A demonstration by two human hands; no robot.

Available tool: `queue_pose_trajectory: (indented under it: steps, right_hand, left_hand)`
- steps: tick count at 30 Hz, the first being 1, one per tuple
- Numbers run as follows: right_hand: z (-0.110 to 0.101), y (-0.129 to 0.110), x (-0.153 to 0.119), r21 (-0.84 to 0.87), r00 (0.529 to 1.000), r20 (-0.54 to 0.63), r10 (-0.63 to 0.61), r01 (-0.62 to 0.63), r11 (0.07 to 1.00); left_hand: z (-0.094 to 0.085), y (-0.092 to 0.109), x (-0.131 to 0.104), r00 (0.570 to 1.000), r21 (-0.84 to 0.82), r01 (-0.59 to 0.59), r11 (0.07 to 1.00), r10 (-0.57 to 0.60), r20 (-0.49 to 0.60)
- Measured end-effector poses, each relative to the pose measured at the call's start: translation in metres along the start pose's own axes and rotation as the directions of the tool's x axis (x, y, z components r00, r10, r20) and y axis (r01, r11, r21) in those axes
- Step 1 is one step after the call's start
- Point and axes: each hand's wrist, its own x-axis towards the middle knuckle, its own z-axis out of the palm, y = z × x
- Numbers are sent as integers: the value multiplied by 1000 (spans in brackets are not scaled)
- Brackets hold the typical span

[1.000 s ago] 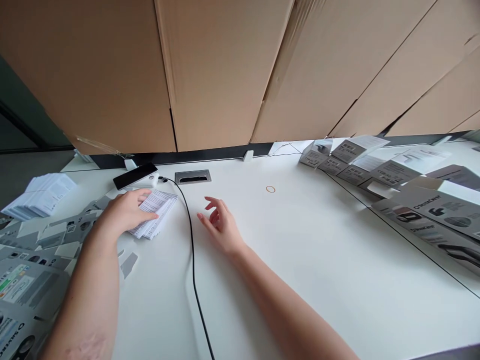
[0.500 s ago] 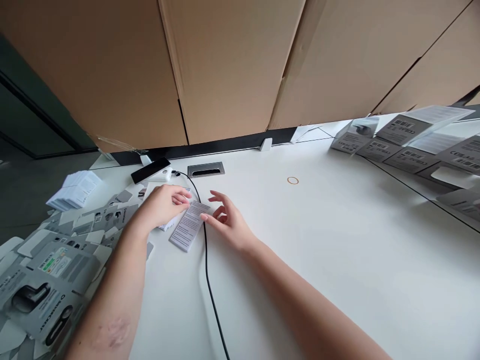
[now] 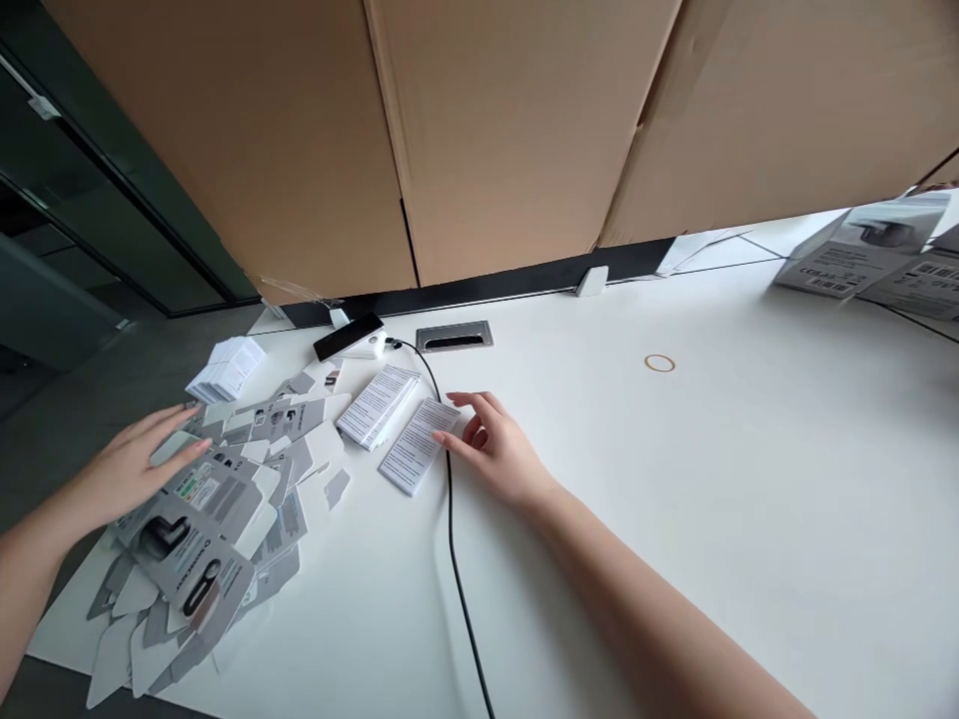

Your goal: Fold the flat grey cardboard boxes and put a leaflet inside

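**One bare right hand [image 3: 498, 444] beside the white folded leaflet [image 3: 411, 449] of close-printed paper, the left hand [image 3: 139, 464] well apart**

Nearest to me, at the left near corner of the smooth white bench [image 3: 711, 539], spreads a heap of flat grey printed cartons [image 3: 202, 519]. The left hand reaches over its left side, palm down and fingers spread; it holds nothing that I can see, and whether the fingertips touch the card I can't tell.

A thin black cable [image 3: 459, 569] runs up from the near edge of the bench. Beyond the heap and to its right lies the leaflet, seemingly flat, long axis slanting from near left to far right. Its far right corner appears to cross the cable. The right hand is clearly the nearer, coming in from the right: thumb and forefinger stand parted, the other fingers curled, with the thumb tip at the leaflet's right edge. I see no grip closed on it. From that hand the paper lies to the left; from the left hand, to the right, beyond the heap.

Just left of it and a little farther off, a small stack of matching white leaflets [image 3: 379, 406] lies at much the same slant. Toward the far edge, a black glossy phone [image 3: 349, 337] leans on a white plastic device [image 3: 369, 347].
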Motion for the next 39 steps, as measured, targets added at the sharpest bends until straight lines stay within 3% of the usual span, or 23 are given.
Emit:
queue_pose_trajectory:
  steps: [2, 4, 8, 11, 13, 15, 18, 21, 23, 29, 32, 35, 37, 39]
  right_hand:
    - [0, -1, 0, -3, 1000, -6, -1, 1, 1000]
    - [0, -1, 0, -9, 1000, -15, -2, 2, 1000]
    - [0, -1, 0, -18, 1000, -19, -3, 3, 1000]
    - [-1, 0, 0, -27, 1000, -20, -1, 1, 1000]
    - [-1, 1, -1, -35, 1000, -21, 0, -1, 999]
    - [-2, 1, -1, -41, 1000, -20, -1, 0, 999]
    - [-3, 0, -2, -43, 1000, -11, -5, 4, 999]
    - [-4, -2, -1, -33, 1000, 2, -9, 9, 999]
    - [-4, -2, -1, -27, 1000, 6, -10, 10, 1000]
    - [-3, 1, -2, -16, 1000, 3, -6, 6, 1000]
    - [-3, 3, -2, -7, 1000, 0, 1, -1, 1000]
    - [-4, 2, -2, 8, 1000, -13, 14, -14, 1000]
    - [-4, 1, -2, 26, 999, -27, 27, -26, 999]
    - [-4, 1, -2, 52, 998, -40, 39, -36, 998]
  left_hand:
    - [28, -22, -18, 996, 25, 91, 996, -91, -9]
    - [58, -26, -42, 991, 6, 131, 991, -131, 37]
    - [109, 1, -82, 993, -29, 115, 993, -114, 29]
    - [124, 31, -102, 1000, -78, 9, 997, -8, 17]
    - [122, 47, -115, 985, -111, -174, 978, 175, -7]
    - [115, 55, -131, 915, -77, -398, 914, 402, 42]
    - [105, 61, -154, 706, 89, -707, 702, 690, 160]
    - [103, 72, -163, 495, 228, -860, 457, 856, 150]
    - [103, 82, -156, 424, 273, -887, 373, 892, 155]
    - [112, 99, -117, 288, 189, -952, 241, 914, 286]
    - [121, 103, -110, 207, 268, -952, 147, 956, 209]
    - [108, 111, -108, 125, 302, -949, 96, 989, 80]
    - [83, 113, -105, 153, 226, -963, 145, 988, 21]
    - [49, 114, -99, 253, 97, -962, 256, 967, -44]
